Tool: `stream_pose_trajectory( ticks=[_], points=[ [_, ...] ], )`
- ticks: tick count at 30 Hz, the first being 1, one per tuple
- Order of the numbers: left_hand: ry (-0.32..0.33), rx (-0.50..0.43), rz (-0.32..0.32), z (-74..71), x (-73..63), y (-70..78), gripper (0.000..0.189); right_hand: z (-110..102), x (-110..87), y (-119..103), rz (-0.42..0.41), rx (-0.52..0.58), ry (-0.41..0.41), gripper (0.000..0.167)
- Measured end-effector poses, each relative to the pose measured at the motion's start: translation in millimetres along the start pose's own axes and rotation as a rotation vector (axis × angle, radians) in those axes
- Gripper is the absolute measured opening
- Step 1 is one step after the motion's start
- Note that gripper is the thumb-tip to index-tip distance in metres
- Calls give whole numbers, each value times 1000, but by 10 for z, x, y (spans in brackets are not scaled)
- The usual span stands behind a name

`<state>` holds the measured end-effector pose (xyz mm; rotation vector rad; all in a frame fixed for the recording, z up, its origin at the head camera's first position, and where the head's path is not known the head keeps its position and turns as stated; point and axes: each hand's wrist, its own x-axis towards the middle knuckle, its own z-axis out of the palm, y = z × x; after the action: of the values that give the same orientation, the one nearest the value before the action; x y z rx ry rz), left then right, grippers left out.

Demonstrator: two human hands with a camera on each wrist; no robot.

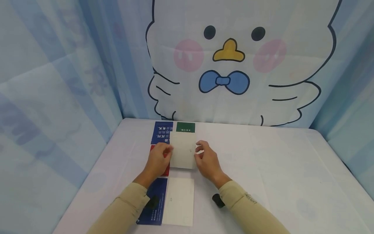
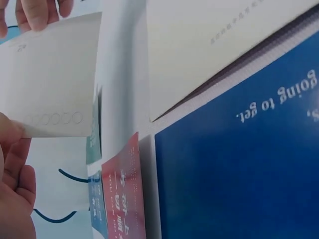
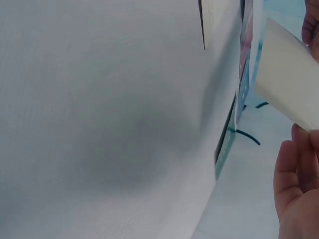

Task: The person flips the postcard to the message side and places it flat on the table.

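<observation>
A cream postcard [image 1: 182, 151] with a row of printed circles along one edge is held up off the table, between both hands. At its left edge, my left hand [image 1: 157, 159] pinches it between thumb and fingers. My right hand [image 1: 208, 162] pinches the right edge. Under and behind it lie a dark blue card [image 1: 160, 132] with white lettering, a green card [image 1: 185, 127], partly covered, and a red card [image 1: 166, 171], mostly hidden by the left hand. Closer to me, another blue card [image 1: 157, 211] lies beside a second cream postcard [image 1: 179, 201].
The cards lie on a white-covered table [image 1: 277, 182]. A curtain [image 1: 228, 107] printed with a cartoon bird hangs behind its far edge, and blue curtains close in both sides. A small black object [image 1: 218, 200] shows at the right wrist.
</observation>
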<state>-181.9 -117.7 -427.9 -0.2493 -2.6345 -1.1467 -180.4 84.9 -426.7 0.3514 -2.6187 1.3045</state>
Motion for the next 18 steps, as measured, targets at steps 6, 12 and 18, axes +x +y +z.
stream_pose_trajectory(
  ticks=[6,12,18],
  points=[
    [-33,29,3,28,-15,-31,30,16,7,9,18,-40,-48,46],
    [-83,63,-39,66,-11,-54,41,23,28,27,65,-78,-122,57],
    [-116,80,-78,98,-12,-74,50,45,39,68,93,-85,-162,59]
  ],
)
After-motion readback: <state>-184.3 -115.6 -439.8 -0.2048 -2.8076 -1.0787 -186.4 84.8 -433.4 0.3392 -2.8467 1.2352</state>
